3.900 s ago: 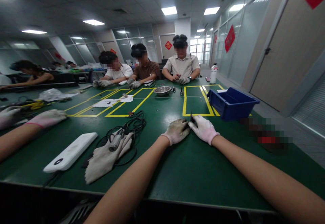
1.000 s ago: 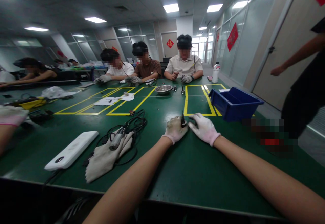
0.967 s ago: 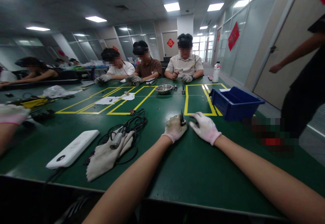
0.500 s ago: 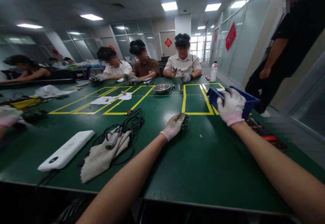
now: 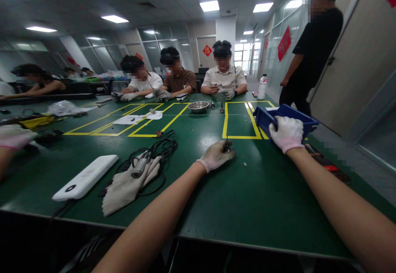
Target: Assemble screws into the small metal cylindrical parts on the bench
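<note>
My left hand (image 5: 217, 156), in a whitish glove with dirty fingertips, is closed around a small dark metal part (image 5: 227, 145) just above the green table, short of the yellow-taped rectangle. Out to the right, my right hand (image 5: 287, 132), in a white glove with a pink cuff, grips the near side of a blue plastic bin (image 5: 305, 120). The bin is tilted, and its inside is mostly hidden. Beyond my left hand, a small metal part (image 5: 222, 108) stands upright beside a steel bowl (image 5: 198, 107).
A white power bank (image 5: 85, 178), a grey cloth (image 5: 119, 194) and a metal tool with black cable (image 5: 141, 166) lie on the left. A dark box (image 5: 328, 163) is near the right edge. Several people sit around; one stands at right. A bottle (image 5: 262, 87) stands at the back.
My left hand has shifted slightly right, and the part in it shows more clearly. The blue bin is tilted differently in my right hand. The standing person has moved left in view.
</note>
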Demonstrator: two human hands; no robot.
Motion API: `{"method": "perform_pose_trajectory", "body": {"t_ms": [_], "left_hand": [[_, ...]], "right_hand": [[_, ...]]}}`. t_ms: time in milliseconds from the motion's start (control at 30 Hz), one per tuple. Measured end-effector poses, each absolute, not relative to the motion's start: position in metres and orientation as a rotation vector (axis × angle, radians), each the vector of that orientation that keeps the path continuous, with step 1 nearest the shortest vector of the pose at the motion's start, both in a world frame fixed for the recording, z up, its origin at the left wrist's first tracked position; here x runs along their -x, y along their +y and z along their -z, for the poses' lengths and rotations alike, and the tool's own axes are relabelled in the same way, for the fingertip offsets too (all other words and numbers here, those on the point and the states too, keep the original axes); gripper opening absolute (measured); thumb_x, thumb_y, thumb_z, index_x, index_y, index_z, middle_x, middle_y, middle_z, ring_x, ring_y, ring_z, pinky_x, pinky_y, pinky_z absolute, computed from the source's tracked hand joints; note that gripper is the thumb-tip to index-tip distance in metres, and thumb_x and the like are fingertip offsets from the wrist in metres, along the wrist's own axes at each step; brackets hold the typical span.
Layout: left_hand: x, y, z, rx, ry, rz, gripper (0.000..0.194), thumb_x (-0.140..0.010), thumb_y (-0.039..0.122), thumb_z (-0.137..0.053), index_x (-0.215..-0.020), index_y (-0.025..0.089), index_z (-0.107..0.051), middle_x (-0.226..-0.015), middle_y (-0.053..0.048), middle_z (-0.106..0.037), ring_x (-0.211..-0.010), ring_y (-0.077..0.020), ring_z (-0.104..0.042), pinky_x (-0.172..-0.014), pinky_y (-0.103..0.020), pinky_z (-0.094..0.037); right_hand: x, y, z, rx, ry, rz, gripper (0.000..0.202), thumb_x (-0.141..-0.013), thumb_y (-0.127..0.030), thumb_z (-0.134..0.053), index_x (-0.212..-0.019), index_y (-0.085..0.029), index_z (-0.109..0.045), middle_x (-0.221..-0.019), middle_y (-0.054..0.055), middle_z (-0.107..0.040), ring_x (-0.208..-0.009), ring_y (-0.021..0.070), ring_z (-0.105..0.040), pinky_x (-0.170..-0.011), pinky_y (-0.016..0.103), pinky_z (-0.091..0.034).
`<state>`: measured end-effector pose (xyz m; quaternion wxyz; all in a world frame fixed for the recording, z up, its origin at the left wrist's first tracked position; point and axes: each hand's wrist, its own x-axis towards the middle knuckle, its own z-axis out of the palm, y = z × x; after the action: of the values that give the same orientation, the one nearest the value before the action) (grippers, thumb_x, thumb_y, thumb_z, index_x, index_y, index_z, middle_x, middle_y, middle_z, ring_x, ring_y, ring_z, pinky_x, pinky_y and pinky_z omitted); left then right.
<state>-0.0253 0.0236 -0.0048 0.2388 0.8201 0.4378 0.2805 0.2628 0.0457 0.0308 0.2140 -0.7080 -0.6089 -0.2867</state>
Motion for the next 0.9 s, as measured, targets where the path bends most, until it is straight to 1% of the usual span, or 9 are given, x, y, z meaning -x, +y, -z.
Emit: {"method": "perform_pose_trajectory", "body": {"t_ms": [100, 200, 300, 433, 533, 600, 667, 767, 900], "left_hand": [[0.026, 0.023, 0.002, -2.286, 1.292, -0.735, 0.051, -0.077, 0.047, -0.057, -0.119, 0.019, -0.055, -0.103, -0.006, -0.064, -0.091, -0.0207, -0.061, -0.081, -0.032, -0.049], [0.027, 0.024, 0.003, -2.319, 1.365, -0.720, 0.048, -0.078, 0.050, -0.055, -0.114, 0.020, -0.057, -0.100, -0.006, -0.064, -0.090, -0.0218, -0.061, -0.080, -0.033, -0.048], [0.027, 0.024, 0.005, -2.377, 1.356, -0.755, 0.050, -0.079, 0.053, -0.052, -0.115, 0.019, -0.057, -0.101, -0.007, -0.063, -0.092, -0.0225, -0.060, -0.081, -0.033, -0.047], [0.025, 0.022, 0.006, -2.399, 1.290, -0.943, 0.049, -0.089, 0.051, -0.037, -0.122, 0.018, -0.052, -0.102, -0.009, -0.063, -0.096, -0.0213, -0.058, -0.085, -0.034, -0.045], [0.024, 0.023, 0.004, -2.348, 1.250, -1.058, 0.046, -0.093, 0.048, -0.031, -0.116, 0.019, -0.057, -0.094, -0.007, -0.063, -0.091, -0.0191, -0.058, -0.083, -0.032, -0.044], [0.024, 0.025, 0.005, -2.254, 1.236, -1.023, 0.047, -0.091, 0.051, -0.032, -0.105, 0.018, -0.062, -0.085, -0.006, -0.063, -0.082, -0.0176, -0.059, -0.078, -0.031, -0.045], [0.023, 0.028, 0.008, -2.101, 1.222, -0.935, 0.050, -0.090, 0.054, -0.033, -0.100, 0.016, -0.064, -0.079, -0.005, -0.063, -0.073, -0.0157, -0.058, -0.071, -0.029, -0.046], [0.022, 0.034, 0.014, -1.927, 1.175, -0.859, 0.053, -0.087, 0.058, -0.036, -0.104, 0.015, -0.063, -0.079, -0.005, -0.063, -0.066, -0.0138, -0.057, -0.064, -0.027, -0.045], [0.023, 0.040, 0.019, -1.848, 1.157, -0.845, 0.053, -0.085, 0.059, -0.041, -0.104, 0.014, -0.062, -0.084, -0.006, -0.064, -0.067, -0.0130, -0.056, -0.064, -0.026, -0.045]], "right_hand": [[-0.263, 0.045, -0.030, 1.949, -1.691, 0.804, 0.039, -0.083, -0.040, -0.039, -0.104, -0.014, -0.060, -0.087, 0.013, -0.060, -0.082, 0.0253, -0.050, -0.077, 0.039, -0.025], [-0.262, 0.044, -0.029, 1.930, -1.683, 0.830, 0.039, -0.083, -0.039, -0.039, -0.106, -0.014, -0.059, -0.089, 0.012, -0.060, -0.084, 0.0254, -0.049, -0.080, 0.040, -0.025], [-0.261, 0.042, -0.028, 1.907, -1.678, 0.848, 0.040, -0.083, -0.038, -0.040, -0.109, -0.014, -0.058, -0.091, 0.012, -0.060, -0.088, 0.0254, -0.048, -0.084, 0.040, -0.024], [-0.260, 0.042, -0.027, 1.893, -1.677, 0.847, 0.041, -0.083, -0.037, -0.039, -0.111, -0.013, -0.057, -0.092, 0.012, -0.060, -0.089, 0.0251, -0.047, -0.087, 0.041, -0.023], [-0.260, 0.042, -0.026, 1.882, -1.673, 0.844, 0.041, -0.083, -0.037, -0.038, -0.110, -0.013, -0.057, -0.092, 0.012, -0.060, -0.088, 0.0248, -0.047, -0.088, 0.042, -0.022], [-0.260, 0.043, -0.026, 1.874, -1.676, 0.841, 0.040, -0.083, -0.037, -0.038, -0.109, -0.013, -0.057, -0.091, 0.012, -0.060, -0.087, 0.0245, -0.046, -0.088, 0.042, -0.022], [-0.260, 0.043, -0.026, 1.879, -1.681, 0.833, 0.040, -0.083, -0.037, -0.038, -0.108, -0.013, -0.058, -0.089, 0.011, -0.060, -0.086, 0.0244, -0.047, -0.087, 0.042, -0.023], [-0.261, 0.044, -0.026, 1.898, -1.665, 0.828, 0.040, -0.083, -0.038, -0.039, -0.108, -0.014, -0.058, -0.088, 0.011, -0.059, -0.086, 0.0248, -0.047, -0.087, 0.042, -0.024], [-0.259, 0.045, -0.024, 1.879, -1.655, 0.806, 0.041, -0.082, -0.038, -0.040, -0.110, -0.014, -0.057, -0.089, 0.011, -0.058, -0.089, 0.0256, -0.047, -0.088, 0.044, -0.023]]}}
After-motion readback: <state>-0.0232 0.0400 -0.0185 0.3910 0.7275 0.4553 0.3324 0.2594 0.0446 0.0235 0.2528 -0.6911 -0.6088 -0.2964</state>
